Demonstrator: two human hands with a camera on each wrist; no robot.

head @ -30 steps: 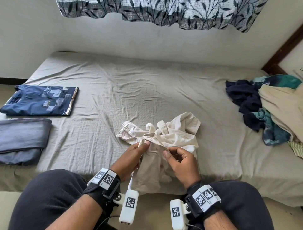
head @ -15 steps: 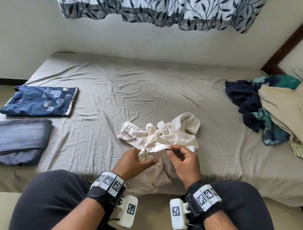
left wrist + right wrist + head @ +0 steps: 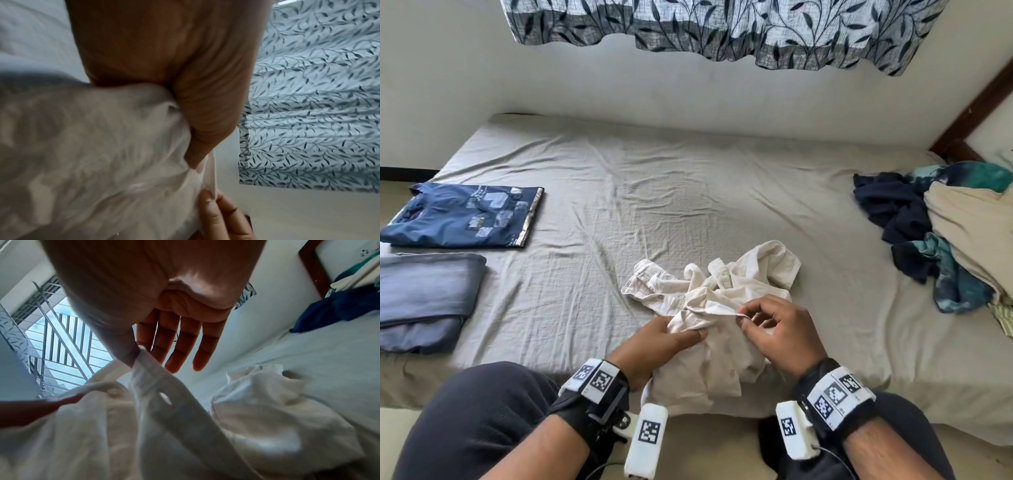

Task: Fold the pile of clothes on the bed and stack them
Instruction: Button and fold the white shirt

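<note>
- Gripping a bunch of the cream button-up shirt [image 3: 722,298], the left hand [image 3: 664,339] is holding the cloth with its thumb curled over the fabric, close to the near edge of the bed [image 3: 688,192].
- The right hand [image 3: 774,329] is pinching the shirt's buttonhole placket [image 3: 156,386] between thumb and forefinger, while its other fingers are spreading out loosely above the cloth.
- The shirt is lying crumpled at the middle of the bed's near edge, with its lower part hanging over that edge between the person's knees.
- A folded navy printed T-shirt [image 3: 465,216] is lying flat by the bed's left edge, and a folded grey-blue garment [image 3: 424,298] is sitting just in front of it at the near left corner.
- The unfolded pile of clothes [image 3: 941,233], dark blue, teal and beige, is sitting heaped against the bed's right edge.
- A leaf-patterned curtain [image 3: 722,27] is hanging above the far edge.
</note>
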